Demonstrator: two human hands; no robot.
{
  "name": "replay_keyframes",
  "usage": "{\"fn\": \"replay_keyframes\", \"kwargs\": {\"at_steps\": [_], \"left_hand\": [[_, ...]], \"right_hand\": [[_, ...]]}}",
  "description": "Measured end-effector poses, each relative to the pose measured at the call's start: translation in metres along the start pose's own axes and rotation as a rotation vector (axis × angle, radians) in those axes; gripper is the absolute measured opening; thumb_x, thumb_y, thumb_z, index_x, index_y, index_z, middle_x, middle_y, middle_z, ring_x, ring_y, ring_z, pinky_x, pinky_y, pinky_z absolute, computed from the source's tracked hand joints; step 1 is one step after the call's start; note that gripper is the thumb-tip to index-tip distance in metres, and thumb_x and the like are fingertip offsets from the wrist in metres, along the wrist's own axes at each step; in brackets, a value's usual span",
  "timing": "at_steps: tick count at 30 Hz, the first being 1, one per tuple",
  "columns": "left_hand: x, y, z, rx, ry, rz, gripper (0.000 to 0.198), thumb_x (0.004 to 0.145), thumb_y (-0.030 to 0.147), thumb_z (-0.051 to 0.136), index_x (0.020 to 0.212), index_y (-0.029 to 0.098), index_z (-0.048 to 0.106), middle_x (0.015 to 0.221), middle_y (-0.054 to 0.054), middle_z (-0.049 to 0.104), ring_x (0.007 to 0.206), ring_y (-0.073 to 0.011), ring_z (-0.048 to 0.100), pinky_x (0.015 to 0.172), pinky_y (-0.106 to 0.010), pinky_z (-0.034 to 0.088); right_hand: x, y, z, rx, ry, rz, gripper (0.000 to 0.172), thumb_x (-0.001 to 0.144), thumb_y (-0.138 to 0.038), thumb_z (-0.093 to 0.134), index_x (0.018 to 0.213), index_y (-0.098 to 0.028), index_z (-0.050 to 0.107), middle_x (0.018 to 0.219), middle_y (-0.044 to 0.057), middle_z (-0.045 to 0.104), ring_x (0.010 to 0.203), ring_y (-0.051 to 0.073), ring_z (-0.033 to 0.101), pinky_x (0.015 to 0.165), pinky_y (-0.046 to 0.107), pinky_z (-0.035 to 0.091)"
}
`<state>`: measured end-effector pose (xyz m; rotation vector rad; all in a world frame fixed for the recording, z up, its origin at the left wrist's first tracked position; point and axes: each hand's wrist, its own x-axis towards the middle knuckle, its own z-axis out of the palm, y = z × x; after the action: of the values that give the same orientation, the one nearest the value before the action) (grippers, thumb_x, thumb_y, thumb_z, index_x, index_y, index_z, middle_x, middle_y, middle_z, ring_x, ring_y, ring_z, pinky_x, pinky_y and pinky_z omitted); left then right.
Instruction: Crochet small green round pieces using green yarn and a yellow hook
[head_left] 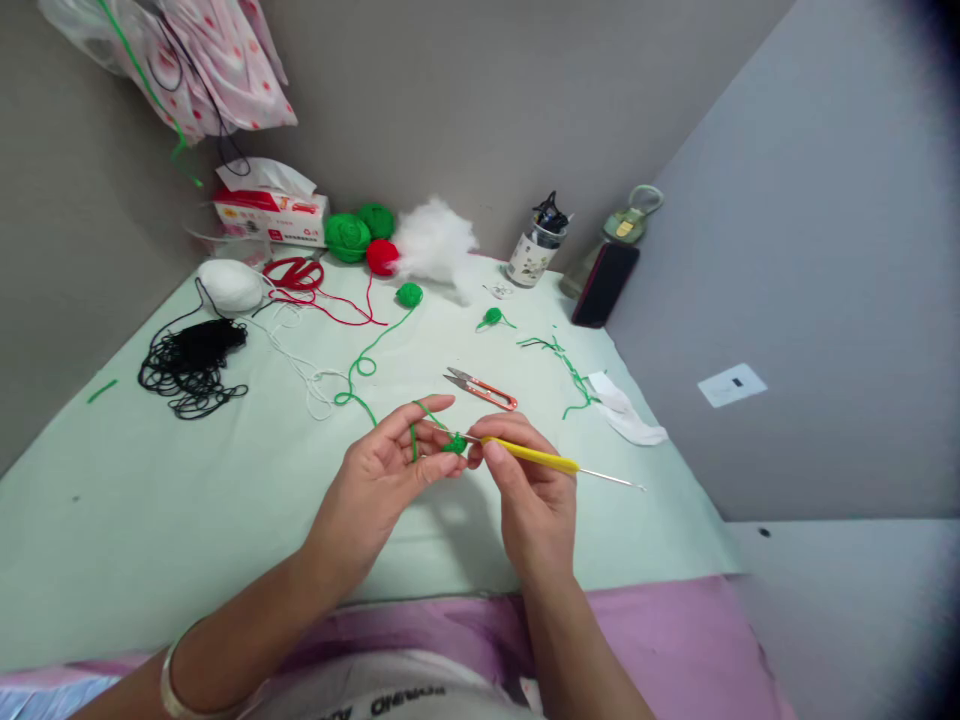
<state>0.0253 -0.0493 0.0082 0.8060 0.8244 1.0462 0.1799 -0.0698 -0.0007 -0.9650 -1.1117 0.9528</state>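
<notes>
Between thumb and fingers, my left hand (394, 465) pinches a small green crochet piece (456, 443). Green yarn (364, 365) loops round the fingers of that hand and runs back over the table to a small green ball (409, 295). My right hand (532, 490) is closed on a crochet hook with a yellow handle (536, 456). The hook's far tip meets the green piece; its other metal end points out to the right. Just beyond the hands lie thread snips (484, 388) with orange handles.
Along the back stand a tissue box (274, 215), green yarn balls (349, 238), a red ball (382, 257), white stuffing (435, 245), a pen jar (534, 250), a bottle and a phone (606, 285). Black yarn (193, 360), white yarn (231, 287) and red scissors (296, 273) lie left; green scraps (574, 375) lie right.
</notes>
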Motion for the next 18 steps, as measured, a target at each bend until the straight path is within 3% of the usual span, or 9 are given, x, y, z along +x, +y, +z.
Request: {"fn": "replay_keyframes", "kwargs": {"at_steps": [4,10,18], "left_hand": [[0.000,0.001,0.000,-0.013,-0.050,-0.040,0.041,0.086,0.026,0.086,0.125,0.028,0.075,0.086,0.005,0.068,0.071,-0.0091,0.065,0.077,-0.025,0.053],[0.000,0.007,0.002,-0.059,-0.043,-0.075,0.038,0.085,0.025,0.086,0.122,0.028,0.078,0.084,0.005,0.067,0.066,-0.0068,0.061,0.070,-0.022,0.050],[-0.001,0.010,0.000,-0.109,-0.059,-0.101,0.029,0.086,0.027,0.085,0.115,0.028,0.081,0.087,0.005,0.065,0.066,-0.0075,0.066,0.068,-0.022,0.054]], "right_hand": [[-0.001,0.004,-0.001,-0.030,-0.028,-0.047,0.016,0.101,-0.028,0.068,0.106,-0.031,0.083,0.104,0.004,0.075,0.095,0.018,0.066,0.083,0.033,0.054],[0.003,0.005,-0.004,0.172,-0.030,0.136,0.015,0.099,-0.037,0.071,0.100,-0.028,0.083,0.097,0.002,0.076,0.078,0.013,0.065,0.075,0.029,0.054],[0.007,-0.002,-0.002,0.305,-0.050,0.159,0.021,0.102,-0.038,0.065,0.095,-0.022,0.077,0.088,0.002,0.075,0.064,0.010,0.064,0.066,0.026,0.053]]}}
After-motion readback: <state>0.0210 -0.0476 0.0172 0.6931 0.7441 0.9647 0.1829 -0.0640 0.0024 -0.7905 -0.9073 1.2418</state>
